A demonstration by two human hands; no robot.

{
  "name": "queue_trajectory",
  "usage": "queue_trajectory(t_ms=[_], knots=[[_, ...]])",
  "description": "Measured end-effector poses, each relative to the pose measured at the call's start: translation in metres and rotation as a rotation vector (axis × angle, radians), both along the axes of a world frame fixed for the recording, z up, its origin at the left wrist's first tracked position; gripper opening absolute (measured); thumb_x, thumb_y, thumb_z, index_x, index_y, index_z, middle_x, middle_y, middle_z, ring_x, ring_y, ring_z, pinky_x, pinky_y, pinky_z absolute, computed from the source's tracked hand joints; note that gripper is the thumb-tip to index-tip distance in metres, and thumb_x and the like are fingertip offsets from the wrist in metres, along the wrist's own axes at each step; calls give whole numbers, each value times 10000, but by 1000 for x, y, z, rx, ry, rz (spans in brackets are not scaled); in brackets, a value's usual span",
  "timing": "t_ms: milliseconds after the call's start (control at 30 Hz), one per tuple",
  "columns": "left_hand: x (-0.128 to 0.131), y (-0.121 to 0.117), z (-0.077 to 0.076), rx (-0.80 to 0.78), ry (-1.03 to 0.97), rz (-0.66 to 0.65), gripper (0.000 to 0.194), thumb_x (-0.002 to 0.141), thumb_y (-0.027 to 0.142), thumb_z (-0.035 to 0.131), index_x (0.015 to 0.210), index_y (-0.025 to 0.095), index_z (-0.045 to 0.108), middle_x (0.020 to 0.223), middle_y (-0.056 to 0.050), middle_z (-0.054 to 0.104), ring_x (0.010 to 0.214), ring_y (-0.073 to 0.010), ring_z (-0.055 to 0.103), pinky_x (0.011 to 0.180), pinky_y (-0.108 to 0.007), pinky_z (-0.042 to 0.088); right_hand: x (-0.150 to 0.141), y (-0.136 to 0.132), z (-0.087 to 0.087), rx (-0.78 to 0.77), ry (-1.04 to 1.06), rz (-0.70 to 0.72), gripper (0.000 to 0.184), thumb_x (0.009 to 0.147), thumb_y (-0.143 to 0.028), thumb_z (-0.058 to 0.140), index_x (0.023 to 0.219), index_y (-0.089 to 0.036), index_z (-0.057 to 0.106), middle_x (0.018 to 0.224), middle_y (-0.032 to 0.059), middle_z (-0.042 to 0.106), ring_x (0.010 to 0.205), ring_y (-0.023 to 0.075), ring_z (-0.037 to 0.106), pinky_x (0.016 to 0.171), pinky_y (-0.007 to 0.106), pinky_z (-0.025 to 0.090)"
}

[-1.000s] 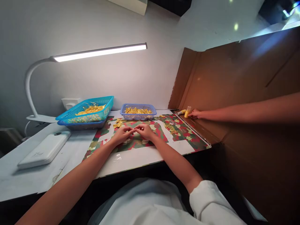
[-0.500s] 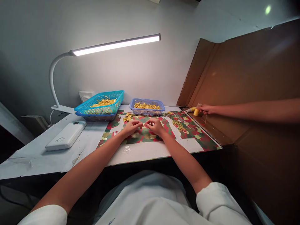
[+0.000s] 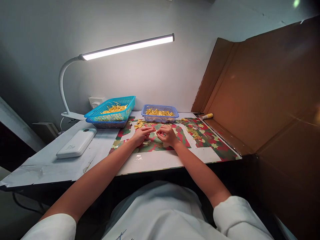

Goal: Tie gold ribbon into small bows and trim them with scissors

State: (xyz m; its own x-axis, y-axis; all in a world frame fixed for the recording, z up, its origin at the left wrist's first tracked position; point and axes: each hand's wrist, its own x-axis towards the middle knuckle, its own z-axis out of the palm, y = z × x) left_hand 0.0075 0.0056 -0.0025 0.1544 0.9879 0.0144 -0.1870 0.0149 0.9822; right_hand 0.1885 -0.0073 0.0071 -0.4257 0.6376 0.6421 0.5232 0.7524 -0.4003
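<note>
Beyond the curled left hand [image 3: 142, 136] and pinched right hand [image 3: 166, 135], purple basket [image 3: 160, 117] of gold pieces [image 3: 158, 112].

Yellow ribbon-like pieces [image 3: 139, 124], flat and crumpled, are gathered in a loose pile just in front of the lavender basket [image 3: 160, 118], toward its left end. To the right of the basket and nearer the viewer, thin gold strands [image 3: 194, 133] are spread in a low tangle across the red-and-green patterned sheet [image 3: 207, 140].
</note>
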Motion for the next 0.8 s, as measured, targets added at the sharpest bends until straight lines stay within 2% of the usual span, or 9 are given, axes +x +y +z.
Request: queue_trajectory(t_ms=[200,333,467,567,667,733,800], knots=[[-2,1,-3,63,97,7,508,471,470,851,837,128,763,757,-68,682,456,-33,342,417,-210,271,1,-1,2,61,-86,31,168,819,-171,519,700,-198,634,715,32,613,731,174,526,766,330,305],[-1,-3,-4,134,301,-10,457,541,463,816,846,126,774,513,14,565,439,-56,351,424,-211,269,2,1,0,83,-51,-6,171,840,-177,515,701,-189,614,713,30,615,723,164,526,740,314,320],[3,-7,-4,253,467,-70,374,608,447,769,796,123,766,504,8,586,437,-63,366,415,-207,250,2,4,-3,50,-23,-17,160,832,-155,531,694,-187,608,731,30,623,754,165,530,740,310,335],[4,-8,-3,281,451,-76,362,624,466,753,753,128,746,529,9,595,437,-65,402,418,-202,289,1,7,-3,-75,75,19,148,835,-198,548,704,-186,617,737,26,618,747,158,525,740,306,365],[4,-10,-1,248,375,-66,392,619,497,756,758,131,730,508,26,558,426,-69,431,424,-202,332,2,11,-3,-311,195,87,153,830,-302,572,752,-181,624,781,27,617,727,147,520,686,285,396],[4,-11,0,219,330,-66,407,620,510,756,771,134,719,501,38,530,421,-67,430,430,-202,356,5,13,-2,-456,209,157,200,808,-379,600,794,-181,617,816,24,611,718,138,515,656,272,404],[3,-12,1,202,298,-66,413,621,513,758,781,136,706,527,40,534,429,-61,425,443,-202,380,7,14,-2,-528,204,204,261,780,-440,625,813,-182,601,822,16,598,707,130,501,639,264,404]])
